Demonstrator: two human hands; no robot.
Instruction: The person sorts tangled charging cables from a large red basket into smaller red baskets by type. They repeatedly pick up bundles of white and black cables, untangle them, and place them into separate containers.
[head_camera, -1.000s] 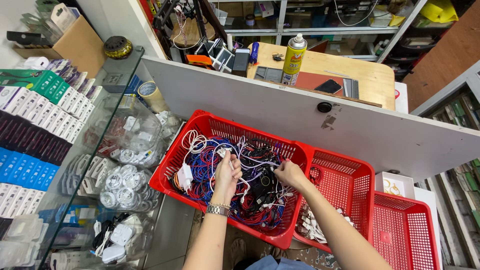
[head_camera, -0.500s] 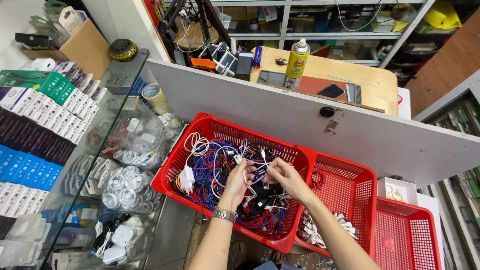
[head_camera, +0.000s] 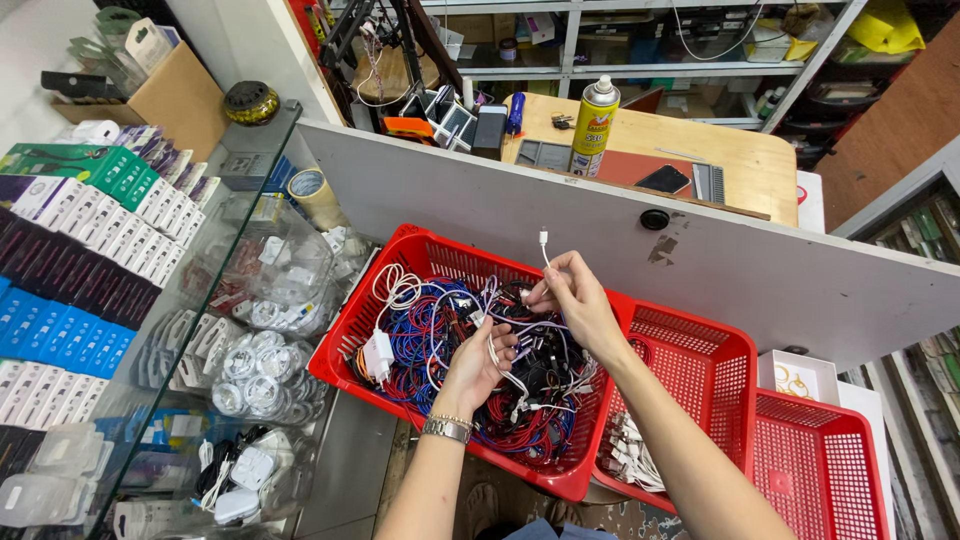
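Note:
A red plastic basket (head_camera: 352, 318) holds a tangle of cables (head_camera: 440, 330) in blue, red, black and white. My right hand (head_camera: 572, 293) is raised over the basket's far side, pinching a white cable (head_camera: 544, 246) whose small plug end sticks up above the fingers. My left hand (head_camera: 478, 362), with a metal watch at the wrist, rests in the middle of the tangle and grips a bundle of the cables. A white charger block (head_camera: 378, 354) lies at the basket's left side.
Two more red baskets (head_camera: 715, 372) (head_camera: 820, 470) stand to the right, the nearer with white cables. A glass display case (head_camera: 215, 300) of coiled cables and boxed goods is on the left. Behind a grey partition (head_camera: 780, 270), a wooden desk (head_camera: 740, 160) carries a spray can (head_camera: 594, 113).
My right hand has lifted out of the tangle, drawing a white cable end upward. My left hand stays down in the cables. The view has shifted slightly.

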